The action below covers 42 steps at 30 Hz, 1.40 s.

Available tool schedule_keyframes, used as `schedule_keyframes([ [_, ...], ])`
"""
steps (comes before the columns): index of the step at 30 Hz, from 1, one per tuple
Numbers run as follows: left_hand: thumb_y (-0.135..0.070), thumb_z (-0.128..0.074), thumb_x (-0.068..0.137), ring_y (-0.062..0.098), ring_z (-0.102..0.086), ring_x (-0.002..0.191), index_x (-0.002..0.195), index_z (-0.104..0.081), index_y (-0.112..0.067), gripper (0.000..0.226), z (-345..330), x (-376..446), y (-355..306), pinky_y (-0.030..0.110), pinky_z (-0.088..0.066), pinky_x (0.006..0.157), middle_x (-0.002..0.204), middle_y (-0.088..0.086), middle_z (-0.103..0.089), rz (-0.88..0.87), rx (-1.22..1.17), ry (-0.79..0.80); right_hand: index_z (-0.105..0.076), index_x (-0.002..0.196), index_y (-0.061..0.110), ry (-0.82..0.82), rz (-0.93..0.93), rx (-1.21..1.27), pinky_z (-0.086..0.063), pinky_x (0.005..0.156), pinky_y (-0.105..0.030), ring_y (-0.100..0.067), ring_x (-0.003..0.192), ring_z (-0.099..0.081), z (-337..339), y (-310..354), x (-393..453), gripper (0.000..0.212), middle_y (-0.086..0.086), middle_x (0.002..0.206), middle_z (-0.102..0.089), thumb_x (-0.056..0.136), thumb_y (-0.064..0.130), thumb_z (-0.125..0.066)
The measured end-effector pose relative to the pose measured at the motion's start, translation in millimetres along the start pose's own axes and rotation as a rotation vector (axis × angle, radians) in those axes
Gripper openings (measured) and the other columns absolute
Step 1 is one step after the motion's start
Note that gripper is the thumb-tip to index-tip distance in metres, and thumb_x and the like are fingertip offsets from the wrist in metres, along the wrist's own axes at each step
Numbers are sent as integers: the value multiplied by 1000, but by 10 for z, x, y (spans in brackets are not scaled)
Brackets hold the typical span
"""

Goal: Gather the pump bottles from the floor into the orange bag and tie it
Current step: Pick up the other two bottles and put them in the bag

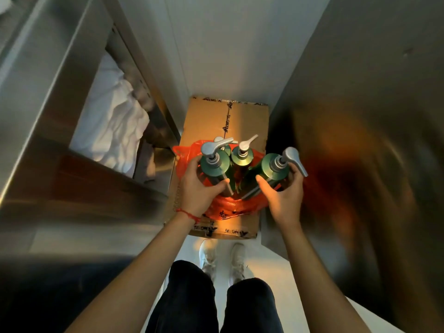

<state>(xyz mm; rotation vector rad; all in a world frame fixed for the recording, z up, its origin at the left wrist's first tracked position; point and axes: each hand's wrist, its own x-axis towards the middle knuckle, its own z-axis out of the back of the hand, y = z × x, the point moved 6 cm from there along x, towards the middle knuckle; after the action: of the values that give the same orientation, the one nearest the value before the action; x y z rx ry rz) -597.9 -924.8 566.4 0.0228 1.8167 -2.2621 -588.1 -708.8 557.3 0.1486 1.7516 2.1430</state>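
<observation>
Two green pump bottles were gripped upright, one in the left hand (200, 188) and one in the right hand (284, 195), directly above the open orange bag (230, 205) on the cardboard box (240, 118), where other bottles already stood between them.

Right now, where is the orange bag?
In the head view the orange bag sits at centre on the flattened cardboard, between the left hand and right hand, with green pump bottles standing in it.
</observation>
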Motion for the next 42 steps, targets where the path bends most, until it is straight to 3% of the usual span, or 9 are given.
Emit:
schedule_keyframes([
  [3,-12,-80,61,23,-50,117,119,-47,-16,67,-51,21,102,49,-42,101,123,8,-56,40,30,6,-48,117,24,15,-14,-21,-41,80,-3,17,98,-54,-45,-105,25,67,24,104,-57,58,25,-82],
  [7,-15,-81,61,22,-51,115,118,-48,-16,66,-95,86,223,49,-43,100,121,6,-57,75,69,13,-53,118,16,61,-6,-80,-41,81,-3,2,102,-58,-120,-196,89,64,2,114,-63,61,24,-81],
  [10,-13,-81,60,21,-51,115,116,-48,-15,65,-120,138,288,47,-42,100,120,7,-58,65,86,14,-54,119,15,106,15,-121,-40,84,-3,-7,108,-57,-181,-252,130,64,-3,120,-60,62,22,-81],
  [17,-14,-83,58,20,-52,111,114,-50,-14,65,-207,168,520,36,-43,95,118,5,-58,55,149,39,-52,118,12,210,52,-173,-36,82,-1,20,99,-49,-335,-450,134,65,23,107,-53,60,18,-82],
  [22,-6,-83,57,26,-55,110,112,-50,-14,64,-246,142,698,51,-45,95,116,14,-60,109,94,82,-46,112,48,266,76,-187,-35,88,-2,20,106,-46,-394,-536,78,68,40,110,-51,59,21,-79],
  [30,-3,-81,60,22,-54,108,111,-50,-9,60,-250,36,803,31,-45,90,113,8,-58,113,117,130,-42,107,59,314,54,-206,-35,83,2,22,103,-46,-421,-611,50,69,49,110,-46,58,24,-76],
  [36,-7,-81,62,21,-48,114,120,-48,-13,67,-254,34,723,33,-41,96,122,11,-54,73,156,164,-47,117,37,349,45,-184,-38,89,-5,13,107,-49,-394,-654,17,66,30,113,-50,60,26,-79],
  [40,-9,-79,64,21,-48,116,121,-48,-13,65,-223,-7,668,39,-42,99,124,11,-53,79,111,163,-47,123,29,366,24,-180,-41,96,-21,-4,115,-51,-360,-619,-19,69,12,123,-56,63,24,-80],
  [42,-8,-79,65,21,-49,115,119,-49,-15,62,-191,-39,657,38,-43,99,123,10,-55,79,94,148,-46,124,29,370,29,-199,-41,96,-21,1,115,-50,-343,-595,-40,68,10,125,-55,65,24,-80],
])
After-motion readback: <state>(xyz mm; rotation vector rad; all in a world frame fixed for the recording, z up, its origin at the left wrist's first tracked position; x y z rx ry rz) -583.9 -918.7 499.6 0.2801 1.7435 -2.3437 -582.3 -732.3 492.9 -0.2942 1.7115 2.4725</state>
